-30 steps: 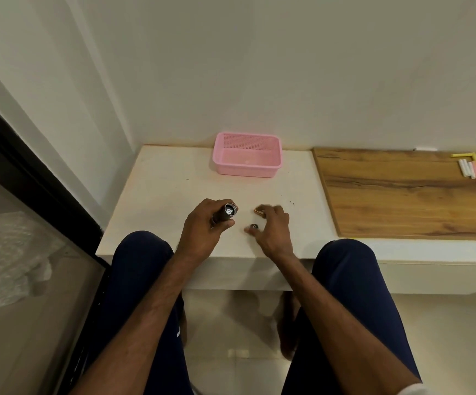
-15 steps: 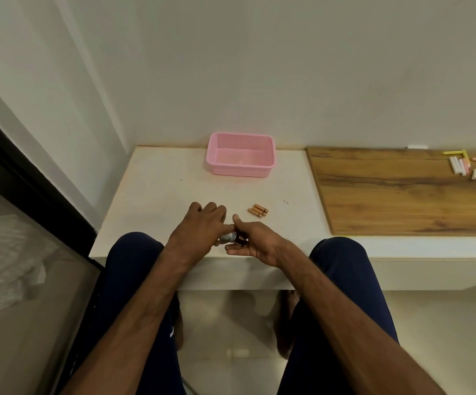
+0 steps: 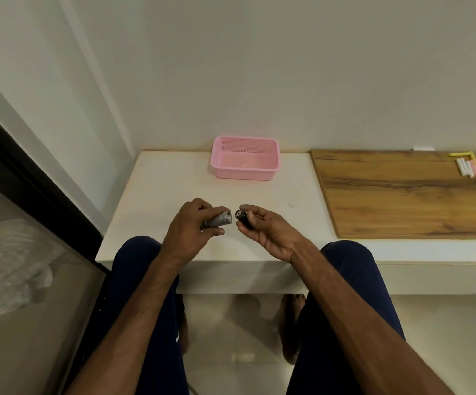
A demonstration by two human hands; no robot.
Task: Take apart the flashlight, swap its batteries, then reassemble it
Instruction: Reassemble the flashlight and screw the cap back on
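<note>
Pink basket point(image 3: 244, 162), wooden board point(image 3: 407, 195), chalks point(image 3: 470, 166)

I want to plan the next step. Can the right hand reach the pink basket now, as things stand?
Probably not freely. The path across the white table to the pink basket looks clear, but the right hand is occupied, pinching a small black flashlight part.

Plain off-white wall point(image 3: 288, 67) behind, meeting a side wall at a corner on the left. White countertop point(image 3: 168, 189) runs along the back wall; a wood-grain panel point(image 3: 401, 206) sits on its right part. Pink perforated basket point(image 3: 244, 161) near the back edge, touching no other item. Chalk sticks point(image 3: 468, 166) at far right on the wood. Black-framed glass point(image 3: 17, 252) on the left, pale crumpled sheeting behind it. Beige tiled floor point(image 3: 231, 337) below. Light is soft, even.
</note>
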